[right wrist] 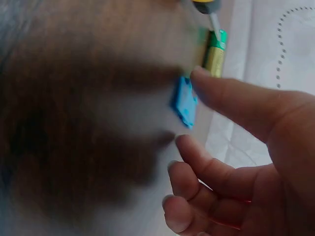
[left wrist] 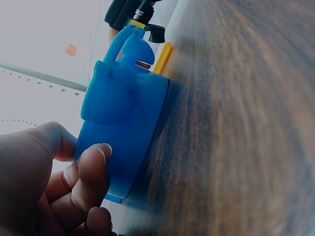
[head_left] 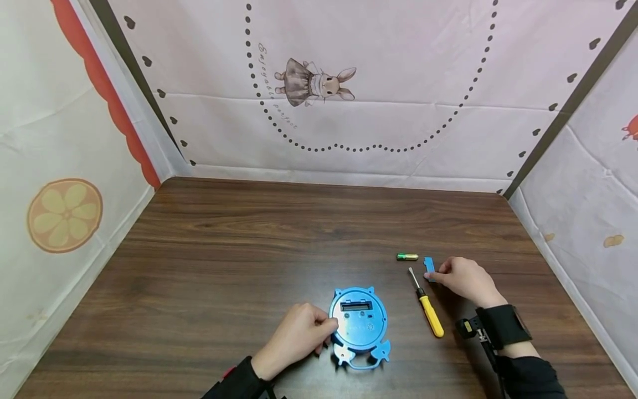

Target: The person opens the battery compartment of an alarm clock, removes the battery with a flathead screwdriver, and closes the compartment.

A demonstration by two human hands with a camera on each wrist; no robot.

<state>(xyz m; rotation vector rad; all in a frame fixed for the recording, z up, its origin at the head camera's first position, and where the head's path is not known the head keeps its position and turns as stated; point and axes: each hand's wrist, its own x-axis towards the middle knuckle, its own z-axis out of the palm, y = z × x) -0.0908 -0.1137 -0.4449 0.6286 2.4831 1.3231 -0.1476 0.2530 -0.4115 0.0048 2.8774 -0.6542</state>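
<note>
A round blue clock (head_left: 366, 327) lies back up on the table, with an uncovered battery slot (head_left: 356, 306) on its back. My left hand (head_left: 299, 335) pinches its left edge; in the left wrist view the fingers press the blue side wall (left wrist: 123, 162). To the right, my right hand (head_left: 468, 280) reaches over a small blue battery cover (head_left: 429, 264), thumb at its edge. Seen from the right wrist, thumb and fingers stand apart beside the cover (right wrist: 185, 103), which lies on the table.
A green and gold battery (head_left: 407, 256) lies just left of the cover. Between clock and right hand is a screwdriver (head_left: 431, 316) with a yellow handle, its tip pointing away. Printed white cloth (head_left: 319, 166) walls in the wooden table (head_left: 224, 249) at the back and sides.
</note>
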